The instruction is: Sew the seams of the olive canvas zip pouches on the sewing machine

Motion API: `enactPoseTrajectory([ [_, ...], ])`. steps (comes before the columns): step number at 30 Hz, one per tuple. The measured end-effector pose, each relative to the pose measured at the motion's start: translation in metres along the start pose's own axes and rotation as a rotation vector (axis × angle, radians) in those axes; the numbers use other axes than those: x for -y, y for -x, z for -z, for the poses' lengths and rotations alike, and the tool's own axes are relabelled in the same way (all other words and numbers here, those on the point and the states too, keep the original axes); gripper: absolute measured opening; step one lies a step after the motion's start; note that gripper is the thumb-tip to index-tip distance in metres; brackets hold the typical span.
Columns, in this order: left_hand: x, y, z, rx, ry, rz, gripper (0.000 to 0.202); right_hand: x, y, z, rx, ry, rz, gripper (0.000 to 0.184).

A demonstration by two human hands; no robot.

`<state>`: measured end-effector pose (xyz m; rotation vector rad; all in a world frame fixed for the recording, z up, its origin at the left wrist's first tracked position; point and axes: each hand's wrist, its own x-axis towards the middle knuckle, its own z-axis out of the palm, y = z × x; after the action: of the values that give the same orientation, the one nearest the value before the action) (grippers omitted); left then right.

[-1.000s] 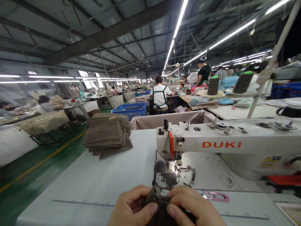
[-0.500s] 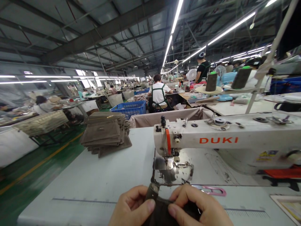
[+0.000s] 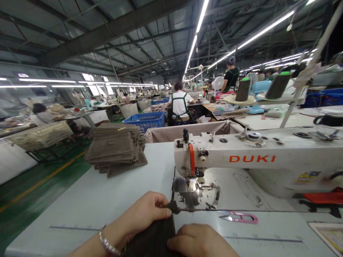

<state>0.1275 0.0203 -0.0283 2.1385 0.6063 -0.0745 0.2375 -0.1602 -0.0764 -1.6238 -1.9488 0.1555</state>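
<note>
A dark brown fabric piece (image 3: 154,237) lies on the white table (image 3: 107,200) in front of a white DUKI sewing machine (image 3: 252,160). My left hand (image 3: 142,216) pinches the fabric's far corner and holds it against the edge of the metal needle plate (image 3: 193,196). A bracelet shows on that wrist. My right hand (image 3: 199,242) presses down on the fabric's right edge near the bottom of the view, fingers closed against it.
A stack of similar brown fabric pieces (image 3: 115,148) sits at the table's far left. Pink thread snips (image 3: 241,216) lie right of the needle plate. Thread cones (image 3: 242,90) stand behind the machine. Other workers sit at stations beyond, near a blue basket (image 3: 144,120).
My left hand moved forward and carried the fabric corner up to the needle plate. My right hand dropped lower and flattened onto the fabric. The camera shifted slightly.
</note>
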Motion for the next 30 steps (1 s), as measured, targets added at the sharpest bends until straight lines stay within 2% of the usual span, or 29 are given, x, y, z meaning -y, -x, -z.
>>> enactPoseTrajectory([
  [2, 0.003, -0.035, 0.001, -0.097, -0.128, -0.050, 0.008, -0.015, -0.012, -0.006, -0.016, 0.278, -0.021, 0.011],
  [3, 0.003, -0.053, 0.000, -0.165, -0.193, -0.083, 0.005, -0.023, -0.018, -0.006, -0.033, 0.349, -0.048, 0.008],
  [6, -0.001, -0.100, -0.009, -0.349, -0.351, -0.184, 0.016, -0.049, -0.030, 0.004, -0.055, 0.404, -0.115, 0.013],
  [9, -0.006, -0.124, -0.021, -0.392, -0.445, -0.275, 0.014, -0.068, -0.027, 0.016, -0.039, 0.438, -0.124, 0.020],
  [11, -0.005, -0.124, -0.028, -0.366, -0.491, -0.332, 0.013, -0.075, -0.018, 0.019, -0.037, 0.449, -0.107, 0.023],
  [14, 0.002, -0.106, -0.036, -0.318, -0.544, -0.419, 0.015, -0.078, -0.002, 0.014, -0.050, 0.449, -0.062, 0.027],
  [19, 0.013, -0.078, -0.044, -0.192, -0.591, -0.574, 0.032, -0.078, 0.010, 0.002, -0.201, 0.425, -0.031, 0.028],
  [26, 0.018, -0.079, -0.039, -0.129, -0.606, -0.706, 0.046, -0.078, 0.008, 0.004, -0.248, 0.476, 0.072, 0.024],
  [30, 0.020, -0.079, -0.039, -0.129, -0.685, -0.709, 0.048, -0.077, 0.006, 0.005, -0.324, 0.512, 0.100, 0.028],
])
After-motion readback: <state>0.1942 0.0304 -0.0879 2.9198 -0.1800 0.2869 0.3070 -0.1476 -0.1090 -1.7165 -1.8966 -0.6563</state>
